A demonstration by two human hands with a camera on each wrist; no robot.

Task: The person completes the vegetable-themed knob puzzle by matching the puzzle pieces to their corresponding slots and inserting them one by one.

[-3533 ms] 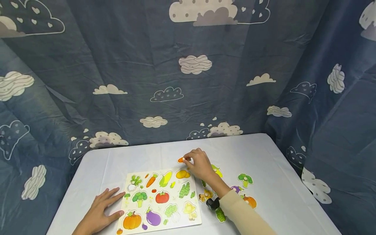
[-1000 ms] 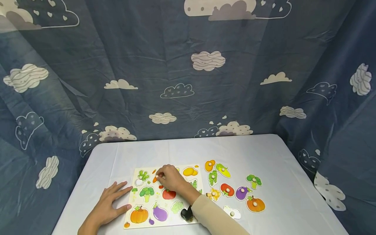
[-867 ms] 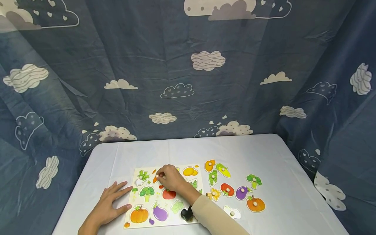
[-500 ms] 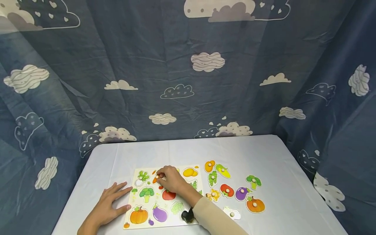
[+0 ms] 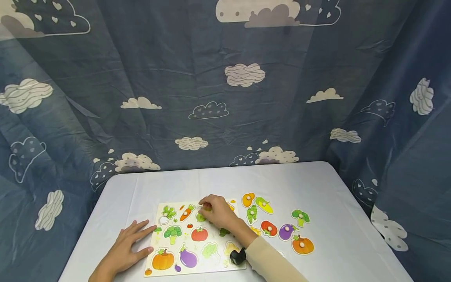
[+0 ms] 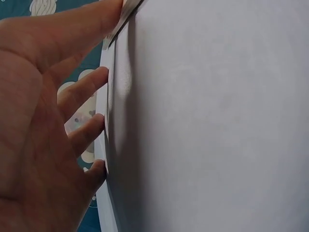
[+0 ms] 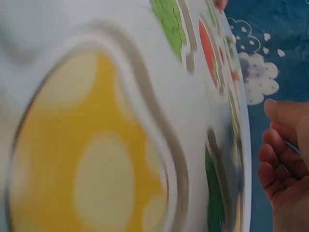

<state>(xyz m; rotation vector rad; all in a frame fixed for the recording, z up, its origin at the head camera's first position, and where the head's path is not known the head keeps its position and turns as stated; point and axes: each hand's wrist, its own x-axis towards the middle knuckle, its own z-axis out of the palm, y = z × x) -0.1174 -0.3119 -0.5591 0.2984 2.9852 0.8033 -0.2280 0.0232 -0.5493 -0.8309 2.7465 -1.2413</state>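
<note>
A vegetable puzzle board lies on the table. Its carrot recess is filled by a carrot piece, whose white knob shows. My right hand hovers over the board's upper part, just right of the carrot, partly covering the corn picture. In the right wrist view that hand has loosely bent fingers and nothing in its grasp; a large yellow spotted picture is close to the camera. My left hand rests at the board's left edge, fingers spread. The left wrist view shows this hand beside the white cloth.
Loose knobbed pieces lie right of the board: potato, corn, a green vegetable, tomato, eggplant, broccoli and pumpkin. My right forearm hides others. A cloud-patterned curtain hangs behind.
My right hand carried the carrot piece from beyond the board to its recess, let go, and moved slightly right and up. The left hand stays at the board's edge.
</note>
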